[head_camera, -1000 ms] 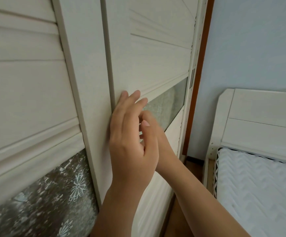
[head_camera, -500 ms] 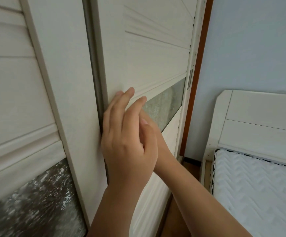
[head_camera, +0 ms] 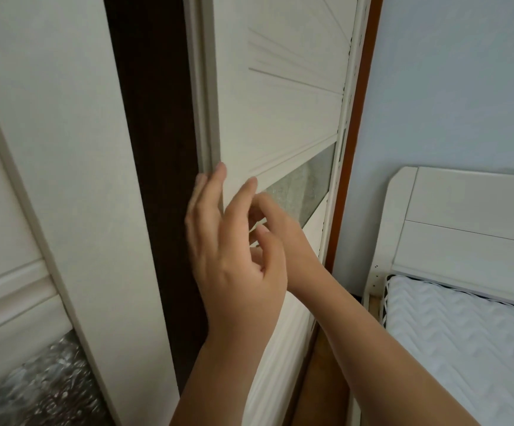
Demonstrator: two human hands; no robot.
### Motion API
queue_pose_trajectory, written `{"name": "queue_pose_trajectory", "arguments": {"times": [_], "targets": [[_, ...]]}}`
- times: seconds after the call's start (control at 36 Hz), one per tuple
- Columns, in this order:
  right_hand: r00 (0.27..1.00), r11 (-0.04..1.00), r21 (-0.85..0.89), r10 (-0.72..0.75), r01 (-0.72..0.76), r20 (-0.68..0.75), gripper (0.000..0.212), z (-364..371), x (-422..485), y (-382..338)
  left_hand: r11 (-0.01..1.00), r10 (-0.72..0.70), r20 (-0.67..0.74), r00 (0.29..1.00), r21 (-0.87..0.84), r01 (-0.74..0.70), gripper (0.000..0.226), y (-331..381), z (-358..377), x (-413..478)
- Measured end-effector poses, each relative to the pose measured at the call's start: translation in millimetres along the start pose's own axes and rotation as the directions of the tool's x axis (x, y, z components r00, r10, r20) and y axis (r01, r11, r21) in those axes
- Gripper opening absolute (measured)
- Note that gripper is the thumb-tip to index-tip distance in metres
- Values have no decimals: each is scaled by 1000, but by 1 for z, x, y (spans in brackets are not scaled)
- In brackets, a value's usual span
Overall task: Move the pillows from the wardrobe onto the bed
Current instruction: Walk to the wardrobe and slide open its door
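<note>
The left hand (head_camera: 234, 256) lies with its fingers spread loosely against the edge of the right sliding door (head_camera: 280, 124) of the wardrobe (head_camera: 65, 149), gripping nothing, and the right hand (head_camera: 283, 238) sits just behind it, fingers bent and partly hidden, so whether it holds anything cannot be told. Beside the hands a dark gap (head_camera: 151, 149) stands open between the two white doors, and no pillows show in it. The bed (head_camera: 464, 348), with its white quilted mattress and white headboard (head_camera: 470, 222), stands to the right against the pale blue wall (head_camera: 449, 87).

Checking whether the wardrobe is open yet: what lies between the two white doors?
In the head view, a dark open gap separates left door and sliding door; no pillows visible.
</note>
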State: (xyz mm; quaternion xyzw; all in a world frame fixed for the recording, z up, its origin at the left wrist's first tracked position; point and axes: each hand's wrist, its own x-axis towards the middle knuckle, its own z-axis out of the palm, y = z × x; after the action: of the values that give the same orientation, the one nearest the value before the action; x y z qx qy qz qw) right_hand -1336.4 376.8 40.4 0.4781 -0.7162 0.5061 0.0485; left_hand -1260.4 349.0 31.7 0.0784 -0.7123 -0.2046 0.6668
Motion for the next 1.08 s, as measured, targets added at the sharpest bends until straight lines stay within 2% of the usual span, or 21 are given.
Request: {"name": "queue_pose_trajectory", "arguments": {"times": [0.19,0.31,0.39,0.69,1.08], "targets": [[998,998,-5,58,-57,32,29,-15,10,12,948,-291,124,949,-99,303,64,-7,16,-2],[996,997,2,82,-82,26,32,-18,15,19,852,-434,240,868,-204,482,71,-15,26,-1],[997,997,-1,72,-72,8,36,-21,19,24,815,-481,313,819,-185,549,74,-28,34,-1],[998,998,29,63,-63,6,28,-31,37,51,811,-501,343,795,-136,570,71,-34,70,-2],[996,996,-24,82,-83,-38,25,-49,63,89,845,-490,282,825,-80,529,66,-41,122,4]]}}
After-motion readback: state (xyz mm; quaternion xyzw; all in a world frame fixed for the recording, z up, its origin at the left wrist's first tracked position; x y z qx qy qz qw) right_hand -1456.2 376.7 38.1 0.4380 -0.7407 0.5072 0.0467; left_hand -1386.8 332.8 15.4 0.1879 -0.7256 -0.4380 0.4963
